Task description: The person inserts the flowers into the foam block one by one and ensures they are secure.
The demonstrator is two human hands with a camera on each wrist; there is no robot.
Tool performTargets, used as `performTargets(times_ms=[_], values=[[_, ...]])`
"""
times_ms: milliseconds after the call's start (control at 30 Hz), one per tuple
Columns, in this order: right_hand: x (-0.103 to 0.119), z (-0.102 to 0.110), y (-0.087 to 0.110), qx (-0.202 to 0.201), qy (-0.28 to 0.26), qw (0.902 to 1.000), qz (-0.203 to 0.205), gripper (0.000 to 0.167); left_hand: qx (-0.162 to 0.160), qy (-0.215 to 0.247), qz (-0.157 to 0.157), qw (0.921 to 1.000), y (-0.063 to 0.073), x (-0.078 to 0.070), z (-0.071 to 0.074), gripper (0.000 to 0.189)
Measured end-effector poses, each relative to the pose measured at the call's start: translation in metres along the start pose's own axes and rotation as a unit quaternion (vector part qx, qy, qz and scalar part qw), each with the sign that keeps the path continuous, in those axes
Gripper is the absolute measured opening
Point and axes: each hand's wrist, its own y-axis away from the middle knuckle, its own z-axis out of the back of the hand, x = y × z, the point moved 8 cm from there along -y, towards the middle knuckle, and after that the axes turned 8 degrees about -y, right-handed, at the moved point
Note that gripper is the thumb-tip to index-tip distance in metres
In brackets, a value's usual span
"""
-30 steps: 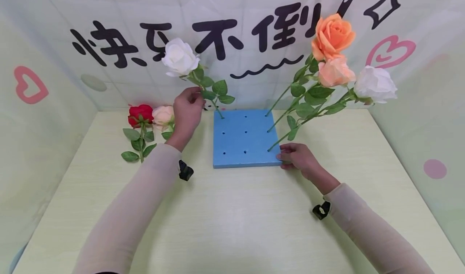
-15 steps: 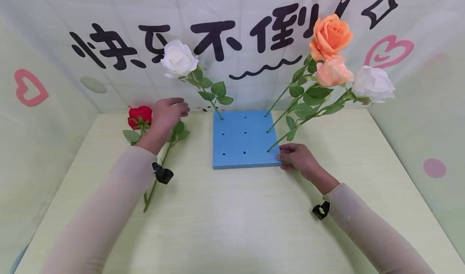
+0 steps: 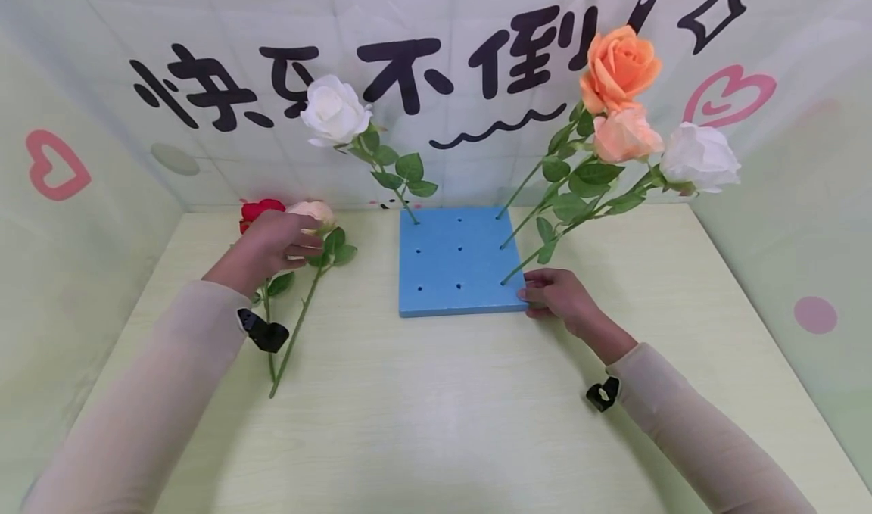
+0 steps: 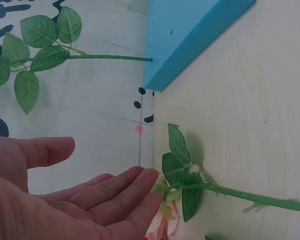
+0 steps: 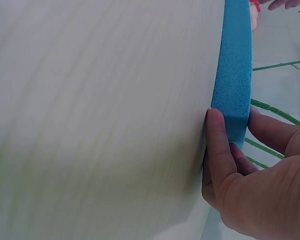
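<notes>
My left hand [image 3: 275, 245], fingers extended and thumb apart, hovers over the pale pink rose [image 3: 315, 213] lying on the table; in the left wrist view its fingertips are right at the base of that bloom. Partly hidden behind this hand is a red rose [image 3: 257, 211]. My right hand [image 3: 559, 298] pinches the near right corner of the blue foam board [image 3: 439, 268], thumb on top and fingers along the side, as the right wrist view shows. A white rose [image 3: 336, 110] stands tilted left in the board's far left hole.
Along the board's right side lean an orange rose [image 3: 623, 67], a peach rose [image 3: 625, 134] and another white rose [image 3: 700, 158]. Several holes in the board hold no stem. A printed backdrop [image 3: 409, 166] rises behind the table [image 3: 436, 408].
My left hand has let go of the white rose's stem and moved left and down to the roses on the table. The right hand stays at the board's corner.
</notes>
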Motion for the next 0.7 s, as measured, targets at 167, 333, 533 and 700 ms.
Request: performTargets(times_ms=[167, 333, 533, 700], values=[[0.000, 0.001, 0.001, -0.001, 0.001, 1.0000, 0.000, 0.047, 0.036, -0.026, 0.012, 0.9990, -0.002, 0.011, 0.003, 0.061], [0.001, 0.000, 0.000, -0.002, 0.002, 1.0000, 0.000, 0.047, 0.057, -0.044, 0.033, 0.9969, -0.004, 0.021, 0.009, 0.065], [0.000, 0.000, 0.000, -0.002, 0.000, 1.0000, -0.002, 0.047, 0.047, -0.057, 0.061, 0.9954, -0.008, 0.034, 0.014, 0.063], [0.000, 0.000, 0.000, 0.000, -0.002, 1.0000, -0.004, 0.048, 0.041, -0.045, 0.079, 0.9950, -0.011, 0.043, 0.012, 0.060]])
